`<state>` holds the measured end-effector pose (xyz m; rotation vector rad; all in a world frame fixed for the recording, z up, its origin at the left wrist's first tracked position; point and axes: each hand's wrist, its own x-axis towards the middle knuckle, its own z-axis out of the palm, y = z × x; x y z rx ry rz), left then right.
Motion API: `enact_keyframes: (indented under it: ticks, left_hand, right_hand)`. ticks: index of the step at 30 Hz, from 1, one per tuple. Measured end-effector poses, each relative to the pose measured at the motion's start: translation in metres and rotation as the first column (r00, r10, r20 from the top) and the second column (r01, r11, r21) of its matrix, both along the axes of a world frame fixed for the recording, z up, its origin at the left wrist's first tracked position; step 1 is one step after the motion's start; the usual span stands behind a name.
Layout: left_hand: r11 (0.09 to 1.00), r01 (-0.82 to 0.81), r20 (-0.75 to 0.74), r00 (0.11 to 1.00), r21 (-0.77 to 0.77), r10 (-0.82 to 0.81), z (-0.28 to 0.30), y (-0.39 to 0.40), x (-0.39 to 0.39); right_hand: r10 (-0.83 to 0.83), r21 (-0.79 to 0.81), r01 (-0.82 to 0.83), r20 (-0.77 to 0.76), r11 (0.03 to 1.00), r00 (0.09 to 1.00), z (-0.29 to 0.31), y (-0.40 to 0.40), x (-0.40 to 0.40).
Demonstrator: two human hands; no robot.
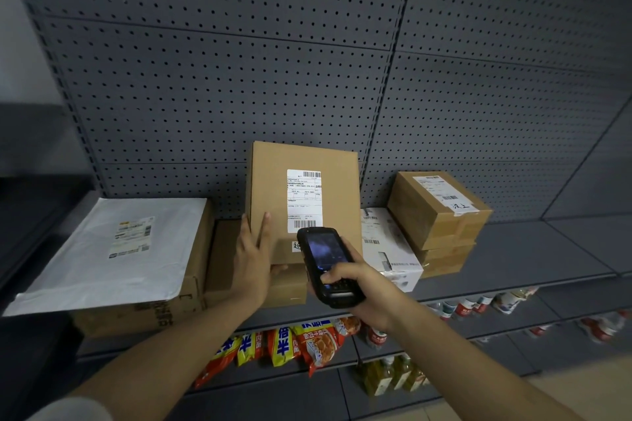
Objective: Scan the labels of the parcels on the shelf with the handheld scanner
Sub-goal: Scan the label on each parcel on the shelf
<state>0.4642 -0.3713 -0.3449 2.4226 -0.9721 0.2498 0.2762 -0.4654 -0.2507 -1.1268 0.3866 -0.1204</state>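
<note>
So that its white label (304,200) faces outward, the tall brown parcel (302,195) is propped upright on the shelf (533,249) against the pegboard (239,79), steadied by the left hand (251,256), whose fingers (263,227) are laid flat and fairly straight along its left edge. The handheld scanner (325,265) is gripped in the right hand (359,294), fingers wrapped around its body, and is tilted up just below the lower barcode (305,223). Both forearms are extended forward, and the other parcels are left lying flat to either side.
</note>
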Motion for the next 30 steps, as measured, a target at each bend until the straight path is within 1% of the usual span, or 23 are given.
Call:
enact_keyframes:
  ticks: [15, 23, 26, 30]
  left_hand:
    - [0.999, 0.048, -0.037, 0.998, -0.019, -0.049, 0.008, -0.014, -0.009]
    - [0.999, 0.044, -0.03, 0.999, 0.023, -0.043, 0.008, -0.028, -0.014]
    - [0.999, 0.034, -0.004, 0.999, 0.003, -0.034, 0.006, -0.035, -0.014]
    - [0.999, 0.039, -0.03, 0.999, 0.0, -0.039, 0.004, -0.045, -0.015]
  right_hand:
    - [-0.015, -0.016, 0.016, 0.027, 1.0, 1.0, 0.002, -0.007, -0.004]
    - [-0.033, 0.02, 0.033, 0.024, 0.999, 0.999, 0.0, -0.021, -0.013]
    - [-0.031, 0.023, 0.03, 0.034, 0.999, 0.999, 0.0, -0.026, -0.015]
    - [-0.039, 0.042, 0.038, 0.036, 0.998, 0.999, -0.001, -0.034, -0.018]
